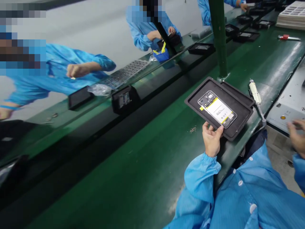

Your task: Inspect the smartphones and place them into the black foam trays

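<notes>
light: i see bright overhead light | glare: white streak on green bench (283,63) | blur: right hand (297,135) smeared | edges: lines bow

Your black tray (241,123) lies flat at the near edge of the green bench top (143,152), turned diagonally. Your left hand (211,140) grips its near rim. The opened phone (217,109) sits in its recess, with the white-and-yellow battery label facing up.

Left hand (211,138) grips the near edge of a black rectangular foam tray (240,109), centre-right, with an open-backed phone (217,109) lying in it. Right hand (297,135), blurry, sits at the right edge on a grey metal machine (289,101).
</notes>
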A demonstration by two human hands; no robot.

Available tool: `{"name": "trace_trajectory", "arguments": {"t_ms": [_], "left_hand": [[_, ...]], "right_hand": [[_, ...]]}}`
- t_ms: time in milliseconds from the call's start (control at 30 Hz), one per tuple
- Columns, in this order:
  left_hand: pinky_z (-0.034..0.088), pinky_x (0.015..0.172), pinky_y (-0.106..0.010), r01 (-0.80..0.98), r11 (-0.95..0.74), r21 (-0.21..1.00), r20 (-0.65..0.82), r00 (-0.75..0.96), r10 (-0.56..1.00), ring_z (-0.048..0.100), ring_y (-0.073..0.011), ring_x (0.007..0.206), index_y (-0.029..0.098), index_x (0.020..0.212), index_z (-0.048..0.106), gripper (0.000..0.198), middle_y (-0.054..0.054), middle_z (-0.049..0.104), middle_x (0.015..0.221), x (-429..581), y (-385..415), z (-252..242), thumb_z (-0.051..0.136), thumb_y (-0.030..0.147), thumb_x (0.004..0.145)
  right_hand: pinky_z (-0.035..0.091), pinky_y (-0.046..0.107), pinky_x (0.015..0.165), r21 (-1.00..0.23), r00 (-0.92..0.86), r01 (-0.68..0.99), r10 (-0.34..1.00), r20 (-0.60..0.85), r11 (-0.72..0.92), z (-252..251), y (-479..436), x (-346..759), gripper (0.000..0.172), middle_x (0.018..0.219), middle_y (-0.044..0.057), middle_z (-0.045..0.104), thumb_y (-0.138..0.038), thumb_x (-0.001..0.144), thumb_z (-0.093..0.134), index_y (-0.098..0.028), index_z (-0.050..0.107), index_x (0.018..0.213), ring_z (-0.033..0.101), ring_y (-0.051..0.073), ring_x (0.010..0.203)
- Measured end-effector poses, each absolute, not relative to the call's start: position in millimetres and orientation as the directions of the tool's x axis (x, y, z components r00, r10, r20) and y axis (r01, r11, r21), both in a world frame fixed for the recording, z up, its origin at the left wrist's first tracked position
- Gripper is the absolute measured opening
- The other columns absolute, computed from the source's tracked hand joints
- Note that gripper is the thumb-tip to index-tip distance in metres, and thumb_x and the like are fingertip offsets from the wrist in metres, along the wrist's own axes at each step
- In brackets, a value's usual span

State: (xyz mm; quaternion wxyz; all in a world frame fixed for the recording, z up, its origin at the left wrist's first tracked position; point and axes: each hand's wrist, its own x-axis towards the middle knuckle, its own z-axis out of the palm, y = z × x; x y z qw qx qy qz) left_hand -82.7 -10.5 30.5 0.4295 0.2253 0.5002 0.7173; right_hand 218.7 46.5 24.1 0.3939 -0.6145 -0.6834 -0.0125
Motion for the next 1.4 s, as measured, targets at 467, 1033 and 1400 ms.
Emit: {"name": "trace_trajectory", "arguments": {"t_ms": [467, 1033, 1400], "left_hand": [[0.057, 0.071, -0.029, -0.301, -0.073, 0.951, -0.164, -0.689, 0.706, 0.07, -0.0193, 0.081, 0.025, 0.112, 0.04, 0.063, -0.005, 0.07, 0.094, -85.2, -109.7, 22.3, 0.081, 0.044, 0.068], [0.056, 0.085, -0.039, -0.471, -0.102, 0.876, -0.243, -0.616, 0.749, 0.068, -0.0235, 0.096, 0.023, 0.109, 0.042, 0.062, -0.009, 0.071, 0.102, -71.6, -80.0, 26.0, 0.083, 0.039, 0.065], [0.055, 0.083, -0.037, -0.537, -0.157, 0.829, -0.254, -0.611, 0.75, 0.07, -0.0213, 0.083, 0.02, 0.105, 0.048, 0.059, -0.004, 0.073, 0.086, -75.0, -82.9, 21.7, 0.085, 0.03, 0.061]], "right_hand": [[0.049, 0.052, 0.096, -0.409, -0.779, 0.203, 0.4, 0.484, 0.89, 46.2, -1.5, 26.3, 0.042, 0.127, 0.027, 0.05, -0.027, 0.093, 0.044, 0.0, 0.053, 0.124, 0.046, 0.037, 0.122], [0.057, 0.026, 0.054, -0.936, -0.249, 0.059, 0.913, 0.323, 0.347, 46.8, 31.4, 43.9, 0.033, 0.078, 0.005, 0.067, -0.034, 0.091, 0.05, -0.011, 0.067, 0.109, 0.063, 0.016, 0.061], [0.054, 0.035, 0.092, -0.418, -0.509, 0.265, 0.494, 0.704, 0.869, 80.0, 7.5, 49.2, 0.021, 0.109, 0.012, 0.066, -0.018, 0.097, 0.047, -0.011, 0.065, 0.106, 0.064, 0.022, 0.101]]}}
